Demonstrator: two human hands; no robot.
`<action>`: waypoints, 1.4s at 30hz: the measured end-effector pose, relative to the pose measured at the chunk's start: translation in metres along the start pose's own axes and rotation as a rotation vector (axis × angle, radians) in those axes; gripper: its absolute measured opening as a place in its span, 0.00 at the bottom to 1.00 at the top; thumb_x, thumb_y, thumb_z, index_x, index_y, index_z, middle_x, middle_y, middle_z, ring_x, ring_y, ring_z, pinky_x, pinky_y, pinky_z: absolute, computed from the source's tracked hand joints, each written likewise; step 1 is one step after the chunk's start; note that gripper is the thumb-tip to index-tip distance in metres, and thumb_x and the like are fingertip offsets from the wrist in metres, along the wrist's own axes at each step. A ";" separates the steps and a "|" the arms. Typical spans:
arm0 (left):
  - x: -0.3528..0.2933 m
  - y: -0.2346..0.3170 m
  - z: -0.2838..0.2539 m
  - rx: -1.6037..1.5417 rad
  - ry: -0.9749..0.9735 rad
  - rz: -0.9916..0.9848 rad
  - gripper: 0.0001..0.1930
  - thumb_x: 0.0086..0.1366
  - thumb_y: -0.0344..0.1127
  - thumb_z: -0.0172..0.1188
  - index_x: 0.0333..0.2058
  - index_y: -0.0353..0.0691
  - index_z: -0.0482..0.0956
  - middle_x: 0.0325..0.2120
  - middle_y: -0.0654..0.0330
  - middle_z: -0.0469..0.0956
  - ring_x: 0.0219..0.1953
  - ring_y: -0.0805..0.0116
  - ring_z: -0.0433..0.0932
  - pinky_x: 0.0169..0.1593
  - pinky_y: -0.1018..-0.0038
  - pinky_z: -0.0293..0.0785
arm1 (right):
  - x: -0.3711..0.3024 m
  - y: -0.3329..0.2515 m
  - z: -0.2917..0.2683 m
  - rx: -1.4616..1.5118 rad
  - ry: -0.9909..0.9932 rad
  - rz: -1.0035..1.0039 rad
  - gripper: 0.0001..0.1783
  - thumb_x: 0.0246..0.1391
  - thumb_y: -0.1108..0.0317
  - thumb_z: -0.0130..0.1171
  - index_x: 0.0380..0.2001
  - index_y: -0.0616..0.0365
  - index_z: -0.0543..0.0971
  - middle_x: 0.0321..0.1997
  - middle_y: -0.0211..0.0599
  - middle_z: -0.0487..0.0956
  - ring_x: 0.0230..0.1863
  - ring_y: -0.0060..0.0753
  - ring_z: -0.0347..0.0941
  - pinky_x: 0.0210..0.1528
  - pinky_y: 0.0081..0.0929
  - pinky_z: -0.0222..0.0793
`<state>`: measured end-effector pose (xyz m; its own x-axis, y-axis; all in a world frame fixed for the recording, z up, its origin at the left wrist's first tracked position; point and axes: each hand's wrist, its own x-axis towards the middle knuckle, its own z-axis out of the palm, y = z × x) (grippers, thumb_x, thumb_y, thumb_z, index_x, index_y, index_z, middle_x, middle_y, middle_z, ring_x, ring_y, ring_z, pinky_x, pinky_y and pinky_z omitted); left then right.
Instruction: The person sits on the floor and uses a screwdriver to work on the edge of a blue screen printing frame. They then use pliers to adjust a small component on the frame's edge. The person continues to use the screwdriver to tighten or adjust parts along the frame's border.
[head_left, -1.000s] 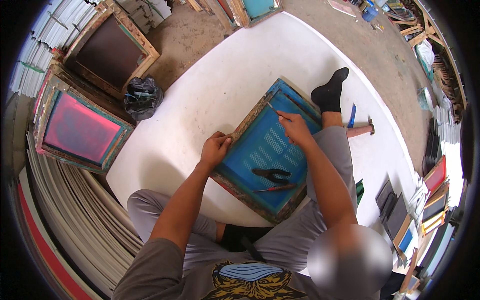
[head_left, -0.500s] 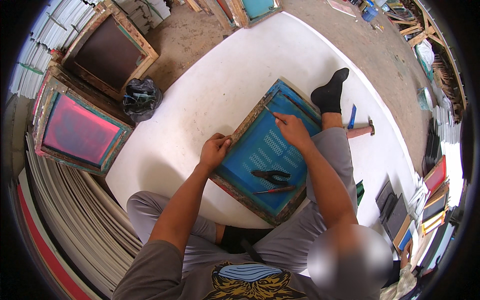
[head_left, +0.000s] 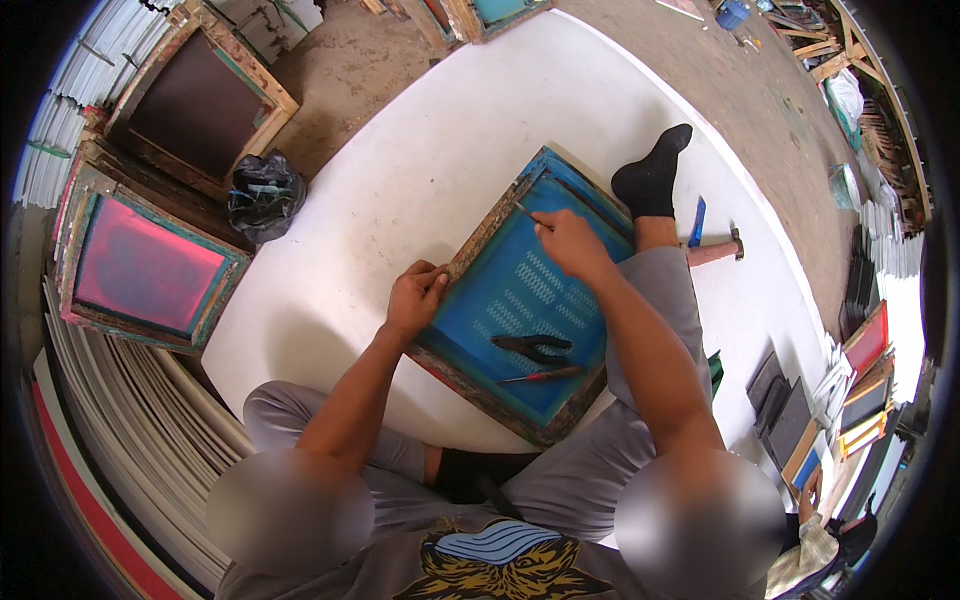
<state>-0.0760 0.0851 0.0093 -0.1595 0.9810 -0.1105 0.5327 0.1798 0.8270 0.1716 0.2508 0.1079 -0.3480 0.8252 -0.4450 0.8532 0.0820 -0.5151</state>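
Observation:
A screen-printing frame (head_left: 572,408) with blue mesh and a worn wooden border lies slanted across my lap and the white board. My left hand (head_left: 416,298) is closed on its left border. In my right hand (head_left: 570,243) is a slim tool with a thin metal shaft (head_left: 524,209), pointing at the upper left inner edge of the frame. The tool's handle is hidden in my fingers, so its kind is unclear. Dark-handled pliers (head_left: 540,350) and a red-handled screwdriver (head_left: 548,376) rest on the lower mesh.
Right of my socked foot (head_left: 652,172) lie a hammer (head_left: 716,252) and a blue cutter (head_left: 697,222) on the white board (head_left: 420,190). A black plastic bag (head_left: 266,196) and a pink-mesh frame (head_left: 150,262) stand left. Another person's arm (head_left: 812,490) shows at lower right.
The whole view has shifted slightly, with the scene sliding left and up. My right hand has moved a little toward the frame's upper left border; my left hand keeps its grip.

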 end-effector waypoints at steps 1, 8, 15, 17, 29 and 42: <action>0.002 0.000 0.000 0.009 0.003 0.006 0.14 0.74 0.37 0.59 0.49 0.35 0.87 0.40 0.51 0.83 0.37 0.53 0.83 0.44 0.63 0.78 | 0.002 0.010 0.008 -0.036 0.052 -0.066 0.24 0.69 0.61 0.52 0.63 0.57 0.79 0.49 0.55 0.86 0.49 0.59 0.83 0.58 0.52 0.76; 0.002 -0.006 0.002 0.010 0.016 0.001 0.15 0.73 0.38 0.60 0.50 0.37 0.87 0.41 0.51 0.83 0.37 0.54 0.83 0.44 0.64 0.78 | -0.001 0.014 0.004 0.281 -0.086 0.106 0.23 0.71 0.59 0.52 0.65 0.49 0.78 0.53 0.52 0.85 0.54 0.60 0.80 0.58 0.52 0.76; 0.002 -0.008 0.000 0.007 0.014 0.016 0.14 0.74 0.39 0.60 0.50 0.39 0.88 0.41 0.52 0.83 0.38 0.54 0.83 0.45 0.64 0.78 | 0.004 0.026 0.027 -0.010 0.150 -0.128 0.22 0.71 0.60 0.52 0.64 0.47 0.79 0.52 0.51 0.85 0.52 0.61 0.81 0.55 0.56 0.77; 0.001 -0.010 0.001 0.001 0.020 0.028 0.14 0.74 0.39 0.60 0.50 0.39 0.87 0.41 0.52 0.83 0.38 0.54 0.83 0.45 0.64 0.78 | 0.002 0.027 0.025 -0.004 0.158 -0.146 0.22 0.71 0.60 0.52 0.64 0.47 0.79 0.52 0.52 0.85 0.51 0.61 0.82 0.55 0.57 0.77; 0.000 -0.002 0.000 0.013 0.026 0.042 0.14 0.74 0.37 0.60 0.50 0.36 0.87 0.41 0.51 0.83 0.37 0.54 0.83 0.43 0.64 0.78 | -0.006 0.009 0.013 -0.016 0.061 -0.049 0.23 0.70 0.62 0.53 0.65 0.53 0.78 0.50 0.55 0.85 0.51 0.62 0.82 0.55 0.55 0.77; 0.002 -0.010 -0.001 -0.011 -0.003 -0.008 0.14 0.74 0.38 0.60 0.50 0.38 0.87 0.40 0.52 0.83 0.37 0.55 0.83 0.44 0.64 0.78 | 0.004 0.041 0.021 0.994 -0.226 0.309 0.25 0.74 0.55 0.53 0.70 0.43 0.75 0.19 0.30 0.72 0.12 0.22 0.65 0.12 0.27 0.56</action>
<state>-0.0829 0.0854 0.0011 -0.1611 0.9797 -0.1190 0.5224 0.1869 0.8319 0.1969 0.2457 0.0692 -0.3221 0.6008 -0.7317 0.2524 -0.6904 -0.6780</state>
